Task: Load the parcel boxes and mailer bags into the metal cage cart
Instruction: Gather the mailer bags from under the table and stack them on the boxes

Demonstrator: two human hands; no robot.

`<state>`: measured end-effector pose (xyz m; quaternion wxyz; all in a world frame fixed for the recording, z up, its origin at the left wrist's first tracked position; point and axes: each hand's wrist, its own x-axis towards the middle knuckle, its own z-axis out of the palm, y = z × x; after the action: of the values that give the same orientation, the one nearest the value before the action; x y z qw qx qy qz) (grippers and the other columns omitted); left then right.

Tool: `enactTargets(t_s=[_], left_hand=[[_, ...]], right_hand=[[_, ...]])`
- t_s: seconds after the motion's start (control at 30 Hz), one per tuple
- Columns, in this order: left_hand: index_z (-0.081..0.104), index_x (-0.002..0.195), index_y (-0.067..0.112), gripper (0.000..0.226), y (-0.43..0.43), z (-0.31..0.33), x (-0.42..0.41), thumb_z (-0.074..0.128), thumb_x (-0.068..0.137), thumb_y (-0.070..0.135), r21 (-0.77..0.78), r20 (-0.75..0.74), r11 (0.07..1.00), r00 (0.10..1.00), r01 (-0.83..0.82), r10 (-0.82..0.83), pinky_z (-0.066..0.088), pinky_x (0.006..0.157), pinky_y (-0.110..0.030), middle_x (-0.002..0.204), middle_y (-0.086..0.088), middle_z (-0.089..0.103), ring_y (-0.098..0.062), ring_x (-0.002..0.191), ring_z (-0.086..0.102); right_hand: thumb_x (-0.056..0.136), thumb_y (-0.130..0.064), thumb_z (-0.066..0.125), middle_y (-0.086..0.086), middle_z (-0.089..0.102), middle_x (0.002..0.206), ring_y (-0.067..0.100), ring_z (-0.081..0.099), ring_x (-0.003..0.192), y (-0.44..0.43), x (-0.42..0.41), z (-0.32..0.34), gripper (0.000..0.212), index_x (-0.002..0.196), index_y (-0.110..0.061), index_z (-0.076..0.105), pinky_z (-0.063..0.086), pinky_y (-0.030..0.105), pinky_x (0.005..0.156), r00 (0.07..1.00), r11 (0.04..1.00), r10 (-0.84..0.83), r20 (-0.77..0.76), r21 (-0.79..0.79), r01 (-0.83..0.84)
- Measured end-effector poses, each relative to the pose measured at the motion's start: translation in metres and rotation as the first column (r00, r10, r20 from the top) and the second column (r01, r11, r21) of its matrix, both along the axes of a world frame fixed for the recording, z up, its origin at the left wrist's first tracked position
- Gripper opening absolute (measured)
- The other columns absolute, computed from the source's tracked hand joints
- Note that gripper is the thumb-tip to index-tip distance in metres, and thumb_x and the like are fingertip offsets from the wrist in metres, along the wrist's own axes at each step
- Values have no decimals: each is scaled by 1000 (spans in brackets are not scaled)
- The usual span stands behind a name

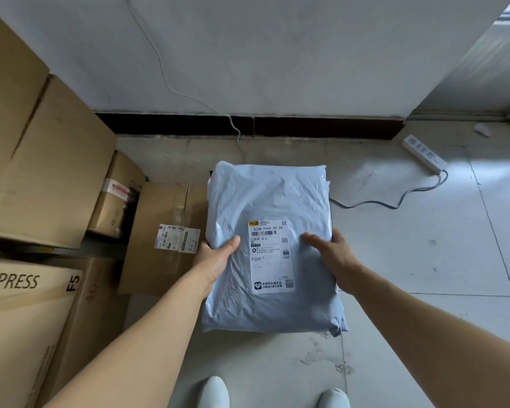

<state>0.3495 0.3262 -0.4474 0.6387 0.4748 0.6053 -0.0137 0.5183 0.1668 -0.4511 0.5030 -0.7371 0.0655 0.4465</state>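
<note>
A large grey mailer bag (268,201) with a white shipping label is held flat above the floor in front of me. My left hand (217,257) grips its left edge, thumb on top. My right hand (334,254) grips its right edge, thumb lying over the top near the label. A brown parcel box (162,207) with a label lies on the floor just left of the bag, partly behind it. More cardboard boxes (50,172) are stacked at the left. No metal cage cart is in view.
A box marked EXPRESS (21,304) sits at the near left. A white power strip (423,154) and its cable lie on the tiled floor at the right. A white wall with a dark skirting stands ahead. My white shoes (214,391) show at the bottom.
</note>
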Motion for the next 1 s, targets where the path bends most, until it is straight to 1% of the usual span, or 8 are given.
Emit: enactTargets(t_s=[0.07, 0.2, 0.3, 0.43, 0.6, 0.77, 0.93, 1.0], left_hand=[[30, 142, 7, 84, -2, 8, 1, 73, 80, 42, 52, -24, 998, 999, 42, -41, 33, 108, -37, 147, -10, 41, -27, 134, 41], [13, 151, 8, 95, -5, 29, 0, 70, 83, 42, 114, -92, 981, 985, 155, -145, 29, 113, -38, 156, -11, 27, -28, 141, 31], [10, 152, 9, 93, -7, 49, 1, 67, 86, 42, 137, -173, 957, 957, 256, -231, 28, 114, -40, 158, -11, 20, -30, 142, 27], [20, 148, 8, 87, -19, 61, 0, 71, 83, 37, 45, -194, 926, 912, 375, -361, 35, 111, -39, 152, -9, 33, -28, 135, 40], [11, 151, 6, 94, -20, 32, 7, 68, 85, 40, 64, -213, 926, 912, 372, -352, 33, 112, -39, 155, -13, 24, -30, 138, 34], [22, 147, 6, 90, -9, 0, 7, 72, 79, 37, 38, -168, 970, 958, 240, -231, 36, 105, -34, 147, -8, 38, -28, 132, 41], [61, 118, 6, 83, -11, -13, -2, 83, 48, 45, -123, -15, 988, 995, 97, -100, 45, 95, -33, 111, -6, 68, -22, 101, 63], [69, 109, 7, 81, -11, -15, -3, 81, 37, 41, -163, 52, 986, 998, 38, -30, 52, 90, -39, 99, -13, 73, -29, 91, 68]], right_hand=[[82, -29, 74, 9, 62, 112, 28, 63, 100, -1, -1, 6, 50, 122, -9, 51, 53, 39, 88, 1000, 998, 20, 24, -60, -19], [88, -30, 68, 12, 53, 119, 23, 54, 94, -3, 3, 32, 50, 125, -10, 43, 42, 29, 71, 986, 980, 149, 81, -147, -136], [91, -22, 66, 14, 48, 127, 31, 51, 116, -4, 9, 53, 65, 142, -3, 30, 37, 28, 85, 975, 969, 197, 100, -170, -178], [85, -29, 72, 14, 52, 132, 29, 55, 114, -9, 6, 58, 74, 143, -5, 32, 45, 37, 96, 953, 933, 302, -2, -203, -296], [87, -37, 67, 15, 52, 107, 21, 51, 83, -8, -1, 34, 53, 121, -5, 43, 39, 29, 65, 982, 962, 188, 21, -208, -180], [43, -73, 80, 11, 61, 121, 30, 62, 107, -16, 5, -15, 111, 131, -13, 49, 51, 47, 94, 997, 985, 74, -35, -153, -79], [77, -55, 68, 13, 73, 105, 26, 70, 92, -20, -3, -18, 59, 114, -9, 67, 56, 35, 86, 961, 996, 76, -267, -20, -85], [78, -51, 69, 19, 71, 108, 31, 70, 90, -18, -6, -18, 61, 117, -4, 65, 57, 38, 82, 950, 997, 69, -306, 52, -55]])
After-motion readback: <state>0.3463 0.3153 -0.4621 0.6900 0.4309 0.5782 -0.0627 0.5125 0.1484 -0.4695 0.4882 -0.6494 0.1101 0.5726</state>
